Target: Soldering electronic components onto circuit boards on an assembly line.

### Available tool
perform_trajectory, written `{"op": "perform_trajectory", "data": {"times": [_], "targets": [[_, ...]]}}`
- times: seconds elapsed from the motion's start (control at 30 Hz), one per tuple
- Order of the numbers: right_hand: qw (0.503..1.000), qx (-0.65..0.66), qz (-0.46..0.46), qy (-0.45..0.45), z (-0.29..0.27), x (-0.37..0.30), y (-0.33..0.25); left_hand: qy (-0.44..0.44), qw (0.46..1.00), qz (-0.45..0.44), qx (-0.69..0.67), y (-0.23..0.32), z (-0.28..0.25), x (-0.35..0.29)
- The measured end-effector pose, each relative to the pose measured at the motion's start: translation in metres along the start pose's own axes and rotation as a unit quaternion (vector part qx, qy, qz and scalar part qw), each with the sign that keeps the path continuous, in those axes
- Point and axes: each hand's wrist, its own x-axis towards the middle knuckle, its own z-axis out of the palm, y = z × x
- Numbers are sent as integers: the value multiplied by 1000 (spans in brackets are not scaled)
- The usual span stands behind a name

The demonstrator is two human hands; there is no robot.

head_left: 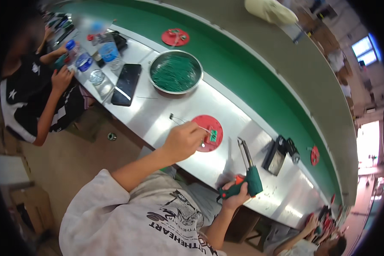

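Observation:
My left hand [184, 141] is closed in a pinch over the left side of a round red fixture [219, 123]. Between its fingertips is a thin wire, and the exact grip is partly hidden. A small green circuit board [213, 135] sits on the fixture, just beside those fingertips. A small black piece [171, 116] at the wire's far end lies on the metal bench. In my right hand [239, 197] is a green soldering gun [254, 181] with an orange-red trigger. Its long metal tip points up and away, apart from the board.
A metal bowl [195, 87] of green wires stands farther back, beside a black phone [126, 84]. Plastic bottles [84, 63] are at the left. A black tray [274, 158] lies right of the soldering gun. Co-workers sit at both ends of the bench [158, 123].

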Motion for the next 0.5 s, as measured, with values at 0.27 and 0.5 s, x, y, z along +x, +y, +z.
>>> {"op": "perform_trajectory", "data": {"times": [0.27,0.5], "targets": [[997,-40,-21,-57,4,-7,-4,34,997,57,37,8,-7,8],[992,-53,4,-116,10,-24,-7,32,996,82,33,3,8,2]]}}
